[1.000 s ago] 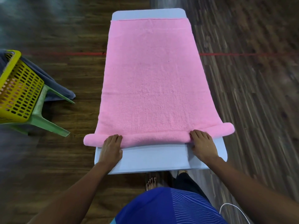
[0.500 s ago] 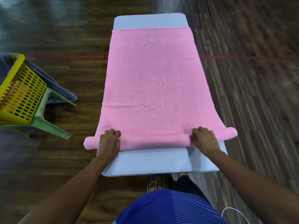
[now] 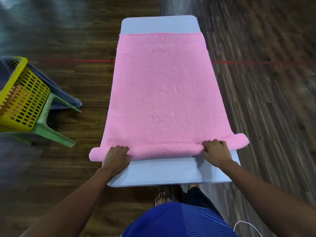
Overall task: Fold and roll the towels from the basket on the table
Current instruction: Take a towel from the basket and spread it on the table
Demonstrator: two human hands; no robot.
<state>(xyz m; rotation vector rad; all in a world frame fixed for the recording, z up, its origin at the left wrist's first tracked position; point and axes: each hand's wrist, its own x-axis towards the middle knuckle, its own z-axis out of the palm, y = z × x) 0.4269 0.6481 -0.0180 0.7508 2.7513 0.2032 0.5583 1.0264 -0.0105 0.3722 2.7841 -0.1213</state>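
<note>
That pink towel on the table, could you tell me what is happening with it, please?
A person is rolling the pink towel along the table. The left hand and right hand press on a roll begun at the near end; most of the towel lies flat beyond it. A yellow basket sits on a green stool to the left.

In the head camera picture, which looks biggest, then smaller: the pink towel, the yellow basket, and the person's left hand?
1. pink towel, by far the largest.
2. yellow basket, partly cut off at the picture's edge.
3. left hand, smallest, though it lies nearer the camera.
</note>
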